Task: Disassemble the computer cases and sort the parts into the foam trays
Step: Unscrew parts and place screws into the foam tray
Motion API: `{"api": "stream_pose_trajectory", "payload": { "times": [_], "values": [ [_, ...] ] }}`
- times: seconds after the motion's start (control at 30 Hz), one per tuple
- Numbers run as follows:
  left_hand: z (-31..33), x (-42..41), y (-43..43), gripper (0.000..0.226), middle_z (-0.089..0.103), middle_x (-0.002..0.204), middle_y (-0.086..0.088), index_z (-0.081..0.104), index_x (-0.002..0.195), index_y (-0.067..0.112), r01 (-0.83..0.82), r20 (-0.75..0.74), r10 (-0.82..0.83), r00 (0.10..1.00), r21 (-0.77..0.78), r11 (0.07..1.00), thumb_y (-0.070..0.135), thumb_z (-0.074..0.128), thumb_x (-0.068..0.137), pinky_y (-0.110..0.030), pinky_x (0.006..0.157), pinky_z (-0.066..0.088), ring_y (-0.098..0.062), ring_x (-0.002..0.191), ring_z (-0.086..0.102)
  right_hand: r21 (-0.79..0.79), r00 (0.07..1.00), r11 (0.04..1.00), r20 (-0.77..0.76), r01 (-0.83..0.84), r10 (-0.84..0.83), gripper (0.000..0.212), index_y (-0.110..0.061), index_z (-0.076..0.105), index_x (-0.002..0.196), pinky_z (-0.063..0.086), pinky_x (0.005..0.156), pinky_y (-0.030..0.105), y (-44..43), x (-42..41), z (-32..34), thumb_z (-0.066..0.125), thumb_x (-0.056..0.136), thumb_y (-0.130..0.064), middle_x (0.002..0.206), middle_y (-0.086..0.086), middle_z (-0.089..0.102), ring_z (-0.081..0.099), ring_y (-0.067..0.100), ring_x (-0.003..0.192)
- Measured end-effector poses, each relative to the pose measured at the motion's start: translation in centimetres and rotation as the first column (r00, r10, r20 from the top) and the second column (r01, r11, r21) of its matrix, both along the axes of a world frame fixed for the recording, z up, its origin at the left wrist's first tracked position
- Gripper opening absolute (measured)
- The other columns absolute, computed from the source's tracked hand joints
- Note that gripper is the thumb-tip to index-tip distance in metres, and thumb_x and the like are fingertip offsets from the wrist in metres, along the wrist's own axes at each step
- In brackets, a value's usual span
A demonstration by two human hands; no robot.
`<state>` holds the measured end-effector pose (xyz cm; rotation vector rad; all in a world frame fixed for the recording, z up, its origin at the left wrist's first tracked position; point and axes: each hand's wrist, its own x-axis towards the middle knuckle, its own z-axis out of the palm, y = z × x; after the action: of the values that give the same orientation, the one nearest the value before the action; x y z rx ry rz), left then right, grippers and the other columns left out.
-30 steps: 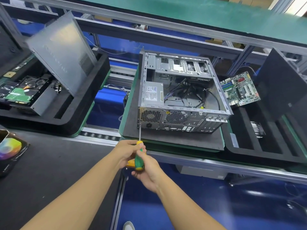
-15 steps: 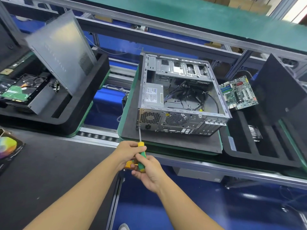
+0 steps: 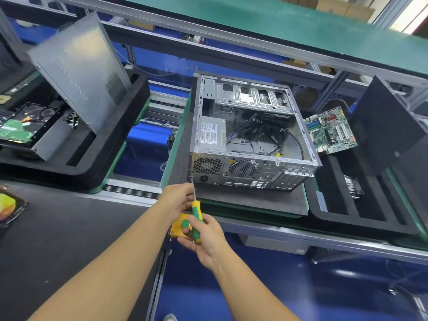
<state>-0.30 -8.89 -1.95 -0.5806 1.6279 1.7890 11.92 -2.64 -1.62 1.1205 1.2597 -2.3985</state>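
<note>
An open grey computer case (image 3: 250, 140) lies on its side on a dark mat, with a power supply (image 3: 212, 133) and loose cables inside. My right hand (image 3: 206, 237) grips the green and yellow handle of a screwdriver (image 3: 195, 214). Its tip touches the rear panel's lower left corner near the power supply grille. My left hand (image 3: 177, 200) pinches the metal shaft just above the handle. A green motherboard (image 3: 330, 130) leans in the right foam tray (image 3: 361, 205). The left foam tray (image 3: 97, 144) holds a hard drive (image 3: 25, 126) and a grey side panel (image 3: 78, 66).
A yellow box with a green button (image 3: 181, 224) sits on the bench edge under my hands. A dark panel (image 3: 389, 126) stands in the right tray beside a heatsink (image 3: 353, 186). Conveyor rollers (image 3: 132, 189) run between the pallets. A colourful item (image 3: 7, 205) lies at far left.
The screwdriver handle has swung lower and toward me while its tip stays at the case's rear corner. My right hand's grip has moved down the handle, and the view has drifted slightly.
</note>
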Motion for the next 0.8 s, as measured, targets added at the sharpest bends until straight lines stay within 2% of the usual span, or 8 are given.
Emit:
{"api": "stream_pose_trajectory", "payload": {
  "times": [0.1, 0.17, 0.3, 0.43, 0.53, 0.67, 0.73, 0.8],
  "values": [
    [-0.9, -1.5, 0.9, 0.023, 0.072, 0.1, -0.008, 0.066, 0.107, 0.004, -0.059, 0.013, 0.059, 0.998, 0.011, 0.998, 0.021, 0.068, 0.092, -0.026, 0.06, 0.051, -0.017, 0.078, 0.065, 0.093, 0.998, 0.995, 0.05, -0.03, 0.025, 0.029, -0.02, 0.054, 0.12, 0.053, 0.052, 0.026, -0.2, -0.3, 0.2, 0.068, 0.095, -0.014, 0.105, 0.013, 0.063, 0.06, 0.01, 0.063],
    [-1.3, -2.1, 1.2, 0.027, 0.072, 0.094, -0.008, 0.066, 0.108, 0.003, -0.07, -0.003, 0.07, 0.998, 0.007, 0.998, 0.02, 0.073, 0.089, -0.024, 0.054, 0.051, -0.015, 0.073, 0.066, 0.141, 0.996, 0.988, 0.075, -0.061, 0.051, 0.026, -0.023, 0.053, 0.118, 0.043, 0.045, 0.021, -0.2, -0.4, 0.4, 0.068, 0.096, -0.022, 0.104, 0.01, 0.063, 0.054, 0.009, 0.059],
    [-2.2, -2.7, 1.3, 0.024, 0.073, 0.088, -0.007, 0.066, 0.107, 0.003, -0.089, -0.024, 0.088, 0.996, -0.035, 0.995, 0.02, 0.072, 0.09, -0.022, 0.049, 0.052, -0.013, 0.067, 0.067, 0.135, 0.989, 0.986, 0.12, -0.097, 0.081, 0.021, -0.022, 0.058, 0.111, 0.036, 0.044, 0.021, 0.3, -0.6, 0.7, 0.056, 0.1, -0.04, 0.096, 0.005, 0.063, 0.052, 0.013, 0.064],
    [-2.5, -2.6, 1.5, 0.019, 0.073, 0.088, -0.006, 0.066, 0.105, 0.006, -0.066, -0.024, 0.065, 0.998, -0.059, 0.996, 0.021, 0.066, 0.093, -0.025, 0.056, 0.051, -0.014, 0.07, 0.068, 0.196, 0.982, 0.964, 0.099, -0.18, 0.163, 0.019, -0.022, 0.057, 0.115, 0.038, 0.046, 0.022, 1.2, 0.1, 0.1, 0.048, 0.103, -0.035, 0.094, 0.004, 0.065, 0.053, 0.013, 0.065],
    [-2.4, -2.0, 1.5, 0.014, 0.067, 0.078, -0.004, 0.062, 0.095, 0.007, -0.099, -0.017, 0.099, 0.995, -0.015, 0.995, 0.019, 0.055, 0.096, -0.027, 0.057, 0.05, -0.016, 0.069, 0.066, 0.287, 0.965, 0.922, 0.097, -0.26, 0.242, 0.017, -0.022, 0.057, 0.113, 0.038, 0.046, 0.023, 2.0, 0.9, 0.0, 0.049, 0.101, -0.031, 0.085, 0.001, 0.064, 0.054, 0.012, 0.062],
    [-1.9, -1.3, 0.9, 0.023, 0.052, 0.066, -0.001, 0.051, 0.076, 0.014, -0.188, 0.021, 0.187, 0.982, 0.057, 0.981, 0.019, 0.04, 0.096, -0.029, 0.058, 0.047, -0.017, 0.061, 0.057, 0.346, 0.964, 0.901, 0.063, -0.262, 0.257, 0.013, -0.022, 0.058, 0.098, 0.038, 0.048, 0.024, 4.0, 2.3, 0.5, 0.048, 0.093, -0.03, 0.074, -0.001, 0.062, 0.051, 0.015, 0.056],
    [-1.4, -0.9, 0.8, 0.027, 0.044, 0.057, 0.001, 0.045, 0.069, 0.018, -0.158, 0.011, 0.158, 0.987, 0.052, 0.986, 0.02, 0.037, 0.095, -0.029, 0.052, 0.041, -0.017, 0.051, 0.047, 0.378, 0.972, 0.899, 0.011, -0.223, 0.236, 0.012, -0.025, 0.056, 0.092, 0.038, 0.049, 0.024, 5.4, 2.9, 1.2, 0.049, 0.091, -0.035, 0.072, 0.0, 0.061, 0.049, 0.016, 0.055],
    [-0.7, -0.4, 1.4, 0.029, 0.041, 0.05, 0.003, 0.044, 0.067, 0.019, -0.049, -0.032, 0.049, 0.998, 0.026, 0.998, 0.023, 0.039, 0.095, -0.028, 0.049, 0.037, -0.016, 0.045, 0.04, 0.406, 0.978, 0.9, -0.063, -0.157, 0.199, 0.014, -0.027, 0.055, 0.088, 0.038, 0.049, 0.026, 7.0, 3.2, 2.1, 0.051, 0.091, -0.04, 0.071, 0.001, 0.059, 0.048, 0.017, 0.054]
  ]
}}
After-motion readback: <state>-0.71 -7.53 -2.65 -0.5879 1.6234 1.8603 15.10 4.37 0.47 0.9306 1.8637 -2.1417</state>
